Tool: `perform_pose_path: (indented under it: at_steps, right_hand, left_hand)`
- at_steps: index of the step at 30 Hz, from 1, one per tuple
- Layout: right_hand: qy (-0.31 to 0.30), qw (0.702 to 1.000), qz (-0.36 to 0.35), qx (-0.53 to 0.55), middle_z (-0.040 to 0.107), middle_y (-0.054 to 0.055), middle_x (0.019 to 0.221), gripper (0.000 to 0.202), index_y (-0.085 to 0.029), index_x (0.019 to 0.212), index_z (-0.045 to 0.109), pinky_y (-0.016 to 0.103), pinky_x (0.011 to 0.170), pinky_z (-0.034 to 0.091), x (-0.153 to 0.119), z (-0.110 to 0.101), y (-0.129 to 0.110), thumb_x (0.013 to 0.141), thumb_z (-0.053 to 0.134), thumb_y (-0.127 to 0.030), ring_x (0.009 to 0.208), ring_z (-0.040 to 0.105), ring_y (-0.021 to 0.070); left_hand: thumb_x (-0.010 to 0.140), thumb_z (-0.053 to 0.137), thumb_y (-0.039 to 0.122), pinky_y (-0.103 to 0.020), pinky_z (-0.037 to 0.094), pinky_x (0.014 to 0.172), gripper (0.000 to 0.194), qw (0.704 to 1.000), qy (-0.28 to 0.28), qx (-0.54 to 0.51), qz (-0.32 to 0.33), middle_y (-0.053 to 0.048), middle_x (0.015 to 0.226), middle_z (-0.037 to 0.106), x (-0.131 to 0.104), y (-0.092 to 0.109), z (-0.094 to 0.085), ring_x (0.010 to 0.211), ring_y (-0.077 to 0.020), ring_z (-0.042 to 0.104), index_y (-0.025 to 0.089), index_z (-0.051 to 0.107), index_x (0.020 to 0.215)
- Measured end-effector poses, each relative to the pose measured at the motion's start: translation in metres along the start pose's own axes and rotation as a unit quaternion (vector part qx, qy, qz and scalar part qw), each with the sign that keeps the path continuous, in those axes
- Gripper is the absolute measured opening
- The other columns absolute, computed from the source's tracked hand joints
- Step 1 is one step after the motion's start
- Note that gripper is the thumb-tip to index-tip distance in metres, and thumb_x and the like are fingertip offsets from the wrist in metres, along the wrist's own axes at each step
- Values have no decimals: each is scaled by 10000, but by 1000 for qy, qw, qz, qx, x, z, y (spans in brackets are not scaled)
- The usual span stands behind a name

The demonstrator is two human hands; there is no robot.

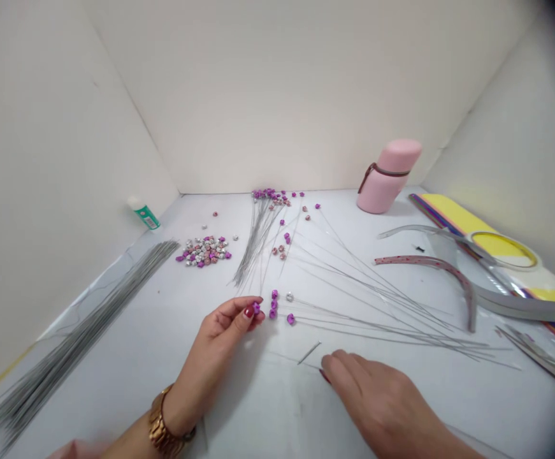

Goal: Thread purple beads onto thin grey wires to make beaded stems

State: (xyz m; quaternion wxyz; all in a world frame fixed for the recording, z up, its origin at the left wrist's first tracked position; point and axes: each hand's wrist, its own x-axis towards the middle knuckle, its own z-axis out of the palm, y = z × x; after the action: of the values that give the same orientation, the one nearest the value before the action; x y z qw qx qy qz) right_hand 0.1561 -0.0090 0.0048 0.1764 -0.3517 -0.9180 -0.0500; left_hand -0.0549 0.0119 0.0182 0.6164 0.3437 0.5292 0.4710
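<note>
My left hand (232, 328), with a gold watch on its wrist, pinches a small purple bead (257, 308) between thumb and fingers. A short column of purple beads (274, 305) lies just right of it, with one more purple bead (291, 319) and a silver bead (289, 297) beside them. Thin wires run from these beads to the right. My right hand (360, 382) is low over the table with its fingers together at the end of a thin wire (296, 361). A small metal pin (309, 352) lies near its fingertips.
A long bundle of grey wires (90, 338) lies at left, near a bead pile (205, 251) and a green glue stick (144, 214). Purple-tipped wires (258, 236) lie at centre back. A pink bottle (386, 178), curved strips (430, 262) and a tape roll (535, 258) are at right.
</note>
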Motion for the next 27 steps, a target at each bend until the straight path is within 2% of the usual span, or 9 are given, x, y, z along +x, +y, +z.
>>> perform_pose_path:
  at_steps: [4, 8, 11, 13, 27]
  right_hand:
    - [4, 999, 35, 40, 516, -6, 595, 203, -165, 881, 483, 228, 447, 318, -1, 1, 2, 802, 317, -79, 480, 488, 124]
    - [22, 999, 3, 41, 512, -15, 553, 281, -154, 978, 518, 212, 417, 309, 1, -4, 2, 841, 284, -81, 439, 480, 102]
    - [43, 999, 3, 6, 510, -14, 540, 364, -125, 1133, 472, 204, 393, 304, 1, -10, 8, 839, 267, -62, 403, 462, 90]
    - [40, 999, 18, -7, 507, -17, 545, 390, -130, 1172, 453, 202, 385, 303, 0, -11, 12, 832, 277, -55, 388, 450, 85]
    - [39, 999, 10, -1, 518, -11, 534, 389, -118, 1117, 509, 192, 373, 314, 0, -9, 12, 808, 283, -44, 387, 459, 85]
  left_hand:
    - [780, 545, 268, -213, 430, 700, 190, 995, -55, -59, -64, -31, 762, 624, -9, -7, 13, 707, -101, 551, 157, 613, 919]
    - [782, 547, 240, -212, 432, 685, 184, 984, -87, -105, -113, -43, 750, 617, -17, -10, 22, 679, -93, 545, 126, 604, 914]
    - [795, 530, 235, -218, 431, 709, 188, 982, -79, -125, -115, -43, 768, 615, -17, -10, 21, 698, -95, 545, 131, 602, 933]
    - [800, 522, 237, -223, 428, 728, 191, 983, -73, -129, -109, -42, 775, 616, -16, -8, 19, 716, -97, 546, 137, 604, 940]
    - [788, 539, 238, -228, 421, 737, 184, 985, -81, -105, -113, -41, 762, 624, -17, -6, 21, 714, -99, 545, 139, 616, 923]
